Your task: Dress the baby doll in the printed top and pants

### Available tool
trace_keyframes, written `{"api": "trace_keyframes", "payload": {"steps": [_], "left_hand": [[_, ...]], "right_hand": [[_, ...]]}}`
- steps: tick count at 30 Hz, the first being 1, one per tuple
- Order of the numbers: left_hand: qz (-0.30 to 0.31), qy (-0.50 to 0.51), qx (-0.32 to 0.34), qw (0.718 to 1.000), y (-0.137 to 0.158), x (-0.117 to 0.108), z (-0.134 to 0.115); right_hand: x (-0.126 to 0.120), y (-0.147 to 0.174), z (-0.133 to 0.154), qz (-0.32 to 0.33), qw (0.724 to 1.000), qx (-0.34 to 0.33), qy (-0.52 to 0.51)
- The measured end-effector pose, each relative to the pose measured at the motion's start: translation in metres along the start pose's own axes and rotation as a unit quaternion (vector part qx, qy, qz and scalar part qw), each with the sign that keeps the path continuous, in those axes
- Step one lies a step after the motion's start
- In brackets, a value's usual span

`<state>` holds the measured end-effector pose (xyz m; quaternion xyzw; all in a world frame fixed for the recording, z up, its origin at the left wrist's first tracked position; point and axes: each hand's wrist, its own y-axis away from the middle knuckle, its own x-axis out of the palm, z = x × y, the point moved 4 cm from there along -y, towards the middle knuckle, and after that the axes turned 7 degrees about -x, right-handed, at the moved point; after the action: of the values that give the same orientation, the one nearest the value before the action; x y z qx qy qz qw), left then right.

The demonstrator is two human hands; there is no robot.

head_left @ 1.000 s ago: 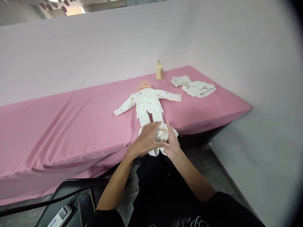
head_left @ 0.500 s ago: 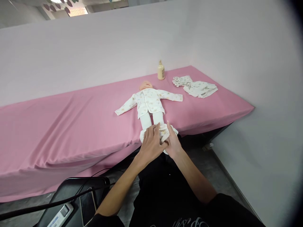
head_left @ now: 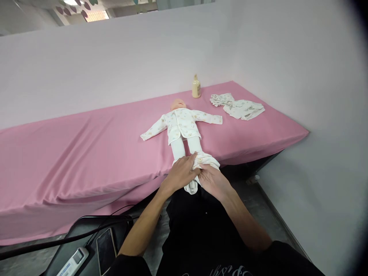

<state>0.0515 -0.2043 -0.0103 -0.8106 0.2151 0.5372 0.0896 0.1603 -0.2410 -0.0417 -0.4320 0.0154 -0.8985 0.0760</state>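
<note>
A baby doll [head_left: 178, 104] lies on its back, dressed in a white patterned jacket [head_left: 184, 123] with both sleeves spread. White covering shows on its legs [head_left: 178, 148]. Around the lower legs, at the table's front edge, are bunched white patterned baby pants [head_left: 209, 158]. My left hand [head_left: 181, 171] grips the pants from the left side, fingers over the cloth. From the right, my right hand [head_left: 213, 181] pinches the same cloth, thumb near the left fingertips. Part of the pants hangs below my hands. The doll's feet are hidden.
A pink sheet [head_left: 115, 145] covers the long table against the wall. A cream pump bottle [head_left: 196, 87] stands behind the doll. More patterned baby clothes [head_left: 244, 109] lie at the right. Below left, a black stool [head_left: 86, 226] holds a phone [head_left: 106, 249] and a white device [head_left: 73, 262].
My right hand has shifted slightly down and right, its fingers now turned inward on the cloth. The pants are spread wider to the right, and more cloth hangs below my hands.
</note>
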Motion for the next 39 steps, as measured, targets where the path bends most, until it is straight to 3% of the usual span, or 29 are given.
{"api": "trace_keyframes", "payload": {"steps": [7, 11, 14, 17, 19, 21, 25, 29, 31, 36, 39], "left_hand": [[-0.023, 0.050, 0.028, 0.998, -0.005, -0.003, 0.005], [-0.037, 0.077, 0.044, 0.995, -0.008, -0.006, 0.007], [-0.052, 0.086, 0.035, 0.994, -0.011, -0.006, 0.007], [-0.065, 0.075, 0.023, 0.995, -0.014, -0.004, 0.007], [-0.075, 0.061, 0.016, 0.995, -0.015, -0.003, 0.006], [-0.084, 0.041, 0.006, 0.996, -0.016, -0.001, 0.005], [-0.081, -0.025, -0.001, 0.996, -0.015, 0.004, 0.005], [-0.069, -0.089, 0.055, 0.992, -0.009, 0.013, 0.011], [-0.067, -0.109, 0.097, 0.987, -0.008, 0.017, 0.013], [-0.091, -0.152, 0.134, 0.975, -0.015, 0.019, 0.013], [-0.112, -0.137, 0.119, 0.977, -0.020, 0.012, 0.012]], "right_hand": [[-0.011, 0.024, -0.002, 0.024, 0.997, 0.029, 0.070], [-0.017, 0.039, 0.014, 0.017, 0.980, 0.019, 0.197], [-0.030, 0.037, 0.028, -0.032, 0.935, -0.045, 0.349], [-0.052, 0.025, 0.034, -0.123, 0.862, -0.151, 0.468], [-0.062, 0.014, 0.032, -0.146, 0.817, -0.199, 0.521], [-0.069, 0.003, 0.028, -0.140, 0.803, -0.209, 0.541], [-0.074, -0.006, 0.021, -0.104, 0.812, -0.174, 0.547], [-0.077, 0.001, 0.014, -0.070, 0.783, -0.167, 0.595], [-0.080, 0.004, 0.010, -0.060, 0.748, -0.166, 0.640], [-0.076, -0.006, 0.009, -0.047, 0.622, -0.205, 0.755], [-0.072, -0.021, 0.020, -0.024, 0.579, -0.232, 0.781]]}}
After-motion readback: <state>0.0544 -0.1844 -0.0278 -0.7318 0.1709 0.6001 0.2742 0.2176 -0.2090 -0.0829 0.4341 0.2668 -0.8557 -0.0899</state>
